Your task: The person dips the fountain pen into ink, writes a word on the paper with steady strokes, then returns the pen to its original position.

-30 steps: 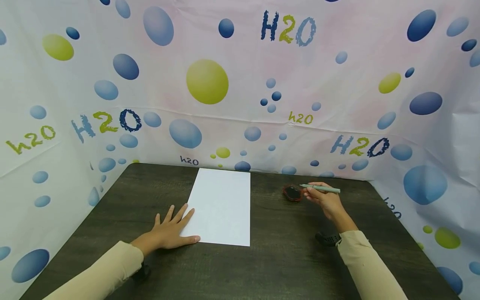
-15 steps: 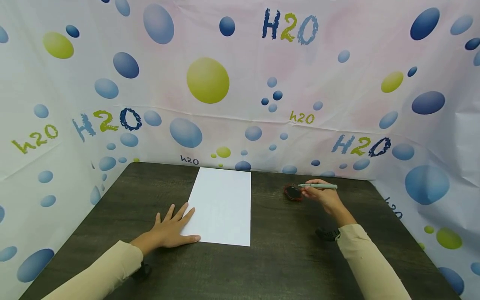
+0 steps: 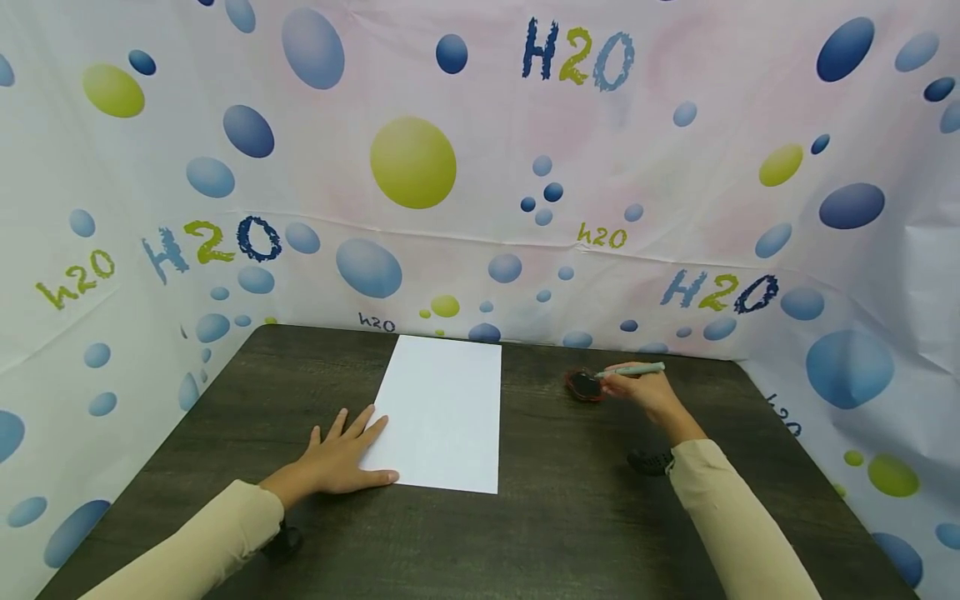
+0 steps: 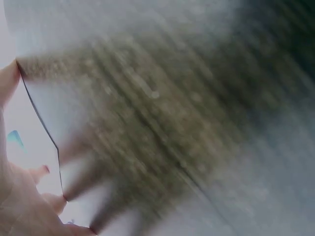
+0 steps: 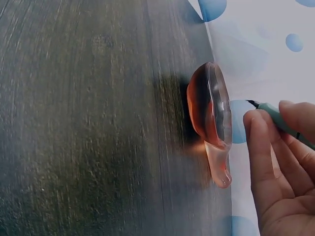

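Observation:
My left hand [image 3: 337, 462] lies with spread fingers over the lower left edge of a white sheet of paper [image 3: 442, 417] on the dark table; in the left wrist view its fingertips line the table's surface. At the right, my right hand [image 3: 652, 396] pinches a pale green pen [image 3: 647, 367] between thumb and fingers. The pen's dark pointed tip [image 5: 253, 103] faces a small dish [image 3: 583, 385] of black liquid, overlapping its right rim in the head view. From the right wrist, the dish [image 5: 206, 105] shows as clear reddish, with a short handle.
The dark wood-patterned table [image 3: 420, 550] ends at a white curtain [image 3: 480, 208] with coloured bubbles and lettering, which encloses the back and both sides. A black wrist strap [image 3: 649, 462] shows under the right wrist.
My right hand has shifted slightly left, and the pen now tilts more, its tip lower over the dish. My left hand and the paper stay in place.

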`<state>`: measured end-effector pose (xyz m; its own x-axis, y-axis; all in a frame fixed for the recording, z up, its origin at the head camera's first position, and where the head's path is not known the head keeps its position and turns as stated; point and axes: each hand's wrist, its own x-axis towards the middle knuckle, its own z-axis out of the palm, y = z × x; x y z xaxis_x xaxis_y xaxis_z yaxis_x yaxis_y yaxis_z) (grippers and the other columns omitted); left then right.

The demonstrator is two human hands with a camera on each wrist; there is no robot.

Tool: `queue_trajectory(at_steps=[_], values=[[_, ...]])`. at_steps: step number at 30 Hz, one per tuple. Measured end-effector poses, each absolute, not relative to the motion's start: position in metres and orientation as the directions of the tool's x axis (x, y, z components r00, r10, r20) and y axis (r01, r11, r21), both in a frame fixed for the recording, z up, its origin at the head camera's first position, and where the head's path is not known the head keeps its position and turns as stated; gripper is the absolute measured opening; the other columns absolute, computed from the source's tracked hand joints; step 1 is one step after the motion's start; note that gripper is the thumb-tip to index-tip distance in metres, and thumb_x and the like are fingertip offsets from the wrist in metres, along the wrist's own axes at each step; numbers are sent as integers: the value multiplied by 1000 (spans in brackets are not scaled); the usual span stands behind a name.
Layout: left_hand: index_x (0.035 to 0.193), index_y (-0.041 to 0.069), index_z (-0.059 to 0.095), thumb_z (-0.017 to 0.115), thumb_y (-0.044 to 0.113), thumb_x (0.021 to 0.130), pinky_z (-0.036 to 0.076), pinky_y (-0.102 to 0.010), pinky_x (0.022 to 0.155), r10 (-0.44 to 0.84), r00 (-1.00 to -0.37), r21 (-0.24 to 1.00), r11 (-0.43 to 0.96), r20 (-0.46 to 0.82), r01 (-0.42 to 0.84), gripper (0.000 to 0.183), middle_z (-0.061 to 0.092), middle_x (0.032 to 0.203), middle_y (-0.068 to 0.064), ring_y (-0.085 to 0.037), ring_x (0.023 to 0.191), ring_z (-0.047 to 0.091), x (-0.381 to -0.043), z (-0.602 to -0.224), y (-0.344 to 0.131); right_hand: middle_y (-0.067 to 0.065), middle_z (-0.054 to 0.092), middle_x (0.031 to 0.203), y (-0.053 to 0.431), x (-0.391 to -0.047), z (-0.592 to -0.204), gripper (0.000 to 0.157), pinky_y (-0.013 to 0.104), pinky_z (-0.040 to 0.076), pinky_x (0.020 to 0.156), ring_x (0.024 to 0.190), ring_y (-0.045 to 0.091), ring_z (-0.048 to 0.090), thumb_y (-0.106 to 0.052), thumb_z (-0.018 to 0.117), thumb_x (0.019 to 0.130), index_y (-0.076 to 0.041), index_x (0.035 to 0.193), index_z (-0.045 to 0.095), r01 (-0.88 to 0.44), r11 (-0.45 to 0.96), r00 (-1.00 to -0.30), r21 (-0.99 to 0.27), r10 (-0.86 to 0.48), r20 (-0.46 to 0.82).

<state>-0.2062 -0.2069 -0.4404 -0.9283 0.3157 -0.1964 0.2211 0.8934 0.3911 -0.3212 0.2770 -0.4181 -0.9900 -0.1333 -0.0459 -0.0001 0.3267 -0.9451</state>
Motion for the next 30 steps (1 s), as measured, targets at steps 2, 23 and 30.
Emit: queue_trajectory(at_steps=[2,23,30], values=[[153,12,25,60,67,81,0,-81,96,316,-929,390,894,-193,223,97,9,160,-18,-56,140,2,-207,-441,-207,12,70,103,275,-321,-417,43,41,52,88,88,13,70,-12,63,93,15,124,54,2,367,-991,-930,-120,-50],[153,11,26,58,64,84,1,-78,99,341,-929,364,891,-143,271,92,12,160,-15,-50,142,5,-209,-439,-206,13,72,87,261,-329,-419,25,36,57,75,76,18,72,-10,66,91,10,104,69,14,558,-996,-830,-61,-58],[153,12,24,56,65,85,0,-77,100,351,-919,375,888,-181,266,92,12,160,-14,-48,143,6,-210,-441,-208,11,72,83,258,-329,-418,23,35,58,72,75,21,72,-11,65,91,9,101,70,14,609,-998,-793,-40,-48]])
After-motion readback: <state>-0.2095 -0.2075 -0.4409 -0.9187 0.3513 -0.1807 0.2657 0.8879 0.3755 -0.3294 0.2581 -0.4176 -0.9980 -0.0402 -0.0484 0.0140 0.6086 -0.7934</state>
